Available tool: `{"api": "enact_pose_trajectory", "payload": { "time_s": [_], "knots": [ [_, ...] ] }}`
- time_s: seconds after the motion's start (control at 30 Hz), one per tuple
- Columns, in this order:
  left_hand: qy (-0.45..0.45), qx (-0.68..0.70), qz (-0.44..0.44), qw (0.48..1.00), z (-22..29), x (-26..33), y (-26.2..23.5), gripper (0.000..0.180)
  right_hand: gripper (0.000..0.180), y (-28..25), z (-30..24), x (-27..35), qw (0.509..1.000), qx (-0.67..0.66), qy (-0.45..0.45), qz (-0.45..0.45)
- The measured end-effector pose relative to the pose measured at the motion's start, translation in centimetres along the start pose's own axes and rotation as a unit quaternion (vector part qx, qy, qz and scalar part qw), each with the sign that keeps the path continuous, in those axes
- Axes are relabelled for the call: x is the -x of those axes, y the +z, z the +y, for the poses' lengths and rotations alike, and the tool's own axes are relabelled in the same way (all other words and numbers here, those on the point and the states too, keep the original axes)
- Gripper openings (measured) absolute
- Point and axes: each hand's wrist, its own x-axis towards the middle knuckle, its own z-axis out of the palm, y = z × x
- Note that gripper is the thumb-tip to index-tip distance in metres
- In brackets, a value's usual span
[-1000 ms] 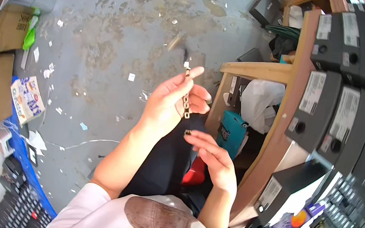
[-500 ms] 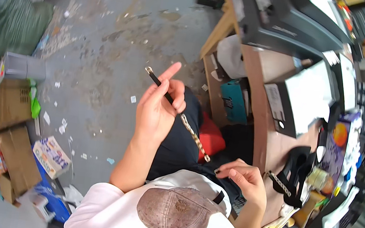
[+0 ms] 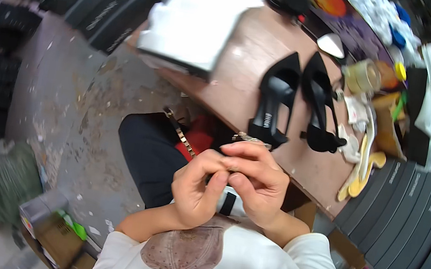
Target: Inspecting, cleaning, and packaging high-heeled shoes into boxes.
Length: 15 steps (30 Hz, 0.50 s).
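Note:
My two hands meet fingertip to fingertip above my lap. My left hand [image 3: 198, 190] is closed, with a chain strap [image 3: 184, 139] running out from its far side; the strap has gold links and a dark end section. My right hand [image 3: 259, 180] pinches at the same spot, and whatever is in its fingertips is too small and covered to name. Just beyond the right fingers, at the table edge, a short length of pale metal chain [image 3: 247, 137] shows. A pair of black pointed heels, the left shoe [image 3: 279, 85] and the right shoe [image 3: 318, 102], lies past my hands.
The brown table [image 3: 250, 46] holds an open box with white paper [image 3: 199, 16], a jar [image 3: 364, 77] and yellowish shoe insoles [image 3: 360, 171]. Grey shoeboxes [image 3: 397, 215] are lined up at the right. A carton [image 3: 60, 239] and a green sack [image 3: 5, 182] are on the left.
My view has swung toward the table on the right. My hands, apart before, have come together. My left hand has drawn in with the chain strap, and its forefinger is no longer outstretched.

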Motion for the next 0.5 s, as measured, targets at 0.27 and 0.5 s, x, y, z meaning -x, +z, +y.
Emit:
{"api": "enact_pose_trajectory", "payload": {
  "time_s": [0.27,0.5],
  "knots": [
    [0.117,0.005,-0.271,0.955,-1.8,-1.8,3.8,0.017,0.012,-7.9,-3.7,1.8,0.994,-0.085,0.012,-0.071],
    [0.094,-0.033,-0.434,0.896,-4.3,-1.2,7.9,0.013,0.015,-16.4,-6.4,6.3,0.972,-0.185,-0.050,0.139]
  ]
}}
